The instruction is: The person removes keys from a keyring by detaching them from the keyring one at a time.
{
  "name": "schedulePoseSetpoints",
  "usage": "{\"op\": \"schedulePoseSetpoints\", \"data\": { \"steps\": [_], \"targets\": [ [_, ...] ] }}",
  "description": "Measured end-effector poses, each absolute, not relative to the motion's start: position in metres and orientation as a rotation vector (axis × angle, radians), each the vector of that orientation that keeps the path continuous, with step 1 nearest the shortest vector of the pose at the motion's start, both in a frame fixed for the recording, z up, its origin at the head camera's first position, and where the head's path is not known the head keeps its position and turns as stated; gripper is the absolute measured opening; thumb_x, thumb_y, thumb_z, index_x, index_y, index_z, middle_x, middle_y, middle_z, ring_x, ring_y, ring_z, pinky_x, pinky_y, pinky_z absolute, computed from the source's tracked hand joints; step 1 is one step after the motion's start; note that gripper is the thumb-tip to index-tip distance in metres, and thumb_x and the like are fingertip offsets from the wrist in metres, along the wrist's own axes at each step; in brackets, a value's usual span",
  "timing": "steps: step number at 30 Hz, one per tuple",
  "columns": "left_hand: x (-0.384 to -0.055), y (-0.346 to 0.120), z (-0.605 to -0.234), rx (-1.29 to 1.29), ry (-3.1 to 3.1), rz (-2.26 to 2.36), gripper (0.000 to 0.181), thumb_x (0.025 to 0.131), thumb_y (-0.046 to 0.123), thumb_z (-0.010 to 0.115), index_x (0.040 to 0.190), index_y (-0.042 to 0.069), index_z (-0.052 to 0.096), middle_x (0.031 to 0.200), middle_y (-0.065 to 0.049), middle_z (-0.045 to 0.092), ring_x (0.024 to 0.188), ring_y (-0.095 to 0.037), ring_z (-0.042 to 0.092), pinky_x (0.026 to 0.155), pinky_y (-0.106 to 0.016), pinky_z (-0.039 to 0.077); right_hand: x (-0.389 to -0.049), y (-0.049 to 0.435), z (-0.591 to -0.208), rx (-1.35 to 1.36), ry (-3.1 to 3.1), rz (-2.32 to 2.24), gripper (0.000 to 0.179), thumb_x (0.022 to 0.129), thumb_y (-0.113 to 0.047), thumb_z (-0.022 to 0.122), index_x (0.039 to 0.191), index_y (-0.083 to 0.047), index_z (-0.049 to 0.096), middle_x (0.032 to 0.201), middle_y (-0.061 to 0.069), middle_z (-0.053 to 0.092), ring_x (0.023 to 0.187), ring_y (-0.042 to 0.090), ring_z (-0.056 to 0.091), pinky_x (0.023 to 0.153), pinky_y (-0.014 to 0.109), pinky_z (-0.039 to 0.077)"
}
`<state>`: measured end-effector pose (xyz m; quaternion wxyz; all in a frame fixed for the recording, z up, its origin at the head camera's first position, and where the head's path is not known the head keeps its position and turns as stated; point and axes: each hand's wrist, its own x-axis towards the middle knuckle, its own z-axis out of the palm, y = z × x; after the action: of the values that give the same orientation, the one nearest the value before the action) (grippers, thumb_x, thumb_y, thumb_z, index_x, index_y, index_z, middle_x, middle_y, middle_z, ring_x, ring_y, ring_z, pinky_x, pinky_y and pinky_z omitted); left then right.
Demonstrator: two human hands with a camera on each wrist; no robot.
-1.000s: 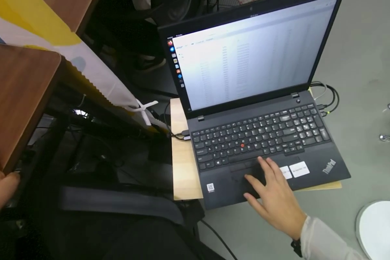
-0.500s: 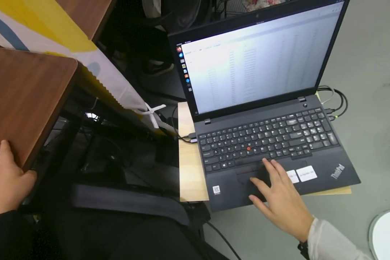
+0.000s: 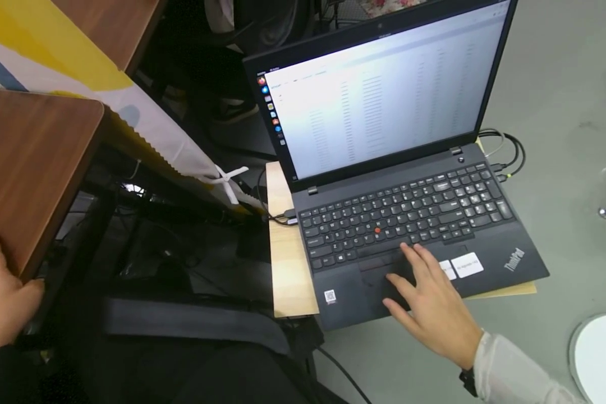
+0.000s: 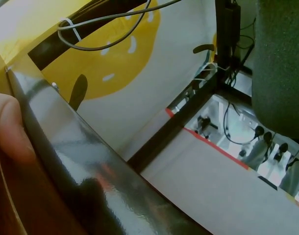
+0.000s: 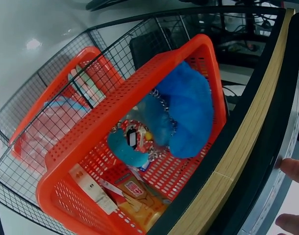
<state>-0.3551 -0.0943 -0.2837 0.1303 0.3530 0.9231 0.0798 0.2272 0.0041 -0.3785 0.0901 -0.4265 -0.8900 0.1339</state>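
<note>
A black laptop [image 3: 505, 258] stands unfolded, its lit screen [image 3: 384, 101] showing rows of blurred text. My right hand [image 3: 434, 314] lies over its touchpad area, fingers spread and fairly straight, the fingertips touching or just above the surface. Two fingertips [image 5: 294, 169] of that hand show at the edge of the right wrist view. At far left my left hand [image 3: 2, 308] rests on the corner of a brown wooden table [image 3: 30, 146], one finger straight on top and the thumb past the edge. The left wrist view shows the thumb [image 4: 14, 129] by that edge; the other fingers are mostly hidden.
The laptop sits on a light wooden board [image 3: 290, 269]. Below it a wire cart holds red baskets [image 5: 125, 98] with a blue bag [image 5: 188, 107] and packets. Cables [image 3: 515, 151] plug into both sides. A chair armrest [image 3: 192, 320] and a patterned cloth [image 3: 146, 118] stand nearby.
The head view shifted right-down, then back left. My left hand came further into view, then slid back slightly with the view. My right hand keeps its place on the laptop.
</note>
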Motion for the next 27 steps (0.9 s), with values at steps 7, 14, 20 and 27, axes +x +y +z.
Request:
{"op": "schedulePoseSetpoints", "data": {
  "steps": [7,14,20,27],
  "targets": [
    [-0.354,-0.098,-0.283,1.103,2.694,0.254,0.089,0.079,-0.002,0.042,0.15,0.001,-0.012,0.153,-0.035,-0.007,0.142,-0.052,0.001,0.116,-0.058,0.007,0.227,0.006,-0.379,-1.247,-2.645,0.377,0.046,0.089,-0.047,0.058,0.105,-0.006,0.071,0.145,0.029,0.036,0.136,0.046,0.029,0.107,0.058,0.031],
    [-0.353,-0.097,-0.282,1.135,2.713,0.285,0.091,0.076,-0.004,0.044,0.151,0.0,-0.007,0.154,-0.034,-0.006,0.142,-0.051,-0.001,0.117,-0.057,0.006,0.227,0.004,-0.38,-1.217,-2.615,0.372,0.054,0.094,-0.053,0.046,0.107,-0.006,0.07,0.145,0.028,0.036,0.135,0.045,0.031,0.108,0.056,0.03],
    [-0.349,-0.094,-0.278,1.083,2.733,0.225,0.09,0.077,-0.003,0.042,0.15,0.001,-0.01,0.155,-0.031,-0.011,0.144,-0.047,-0.006,0.118,-0.056,0.004,0.227,0.005,-0.381,-1.21,-2.63,0.37,0.052,0.092,-0.052,0.05,0.106,-0.007,0.071,0.144,0.029,0.037,0.135,0.046,0.03,0.107,0.058,0.031],
    [-0.341,-0.09,-0.272,0.999,2.766,0.134,0.09,0.078,-0.003,0.042,0.15,0.004,-0.012,0.156,-0.028,-0.015,0.145,-0.046,-0.01,0.117,-0.058,0.004,0.226,0.006,-0.382,-1.215,-2.625,0.375,0.047,0.09,-0.048,0.055,0.104,-0.006,0.071,0.143,0.029,0.038,0.135,0.046,0.031,0.106,0.058,0.032]
  ]
}}
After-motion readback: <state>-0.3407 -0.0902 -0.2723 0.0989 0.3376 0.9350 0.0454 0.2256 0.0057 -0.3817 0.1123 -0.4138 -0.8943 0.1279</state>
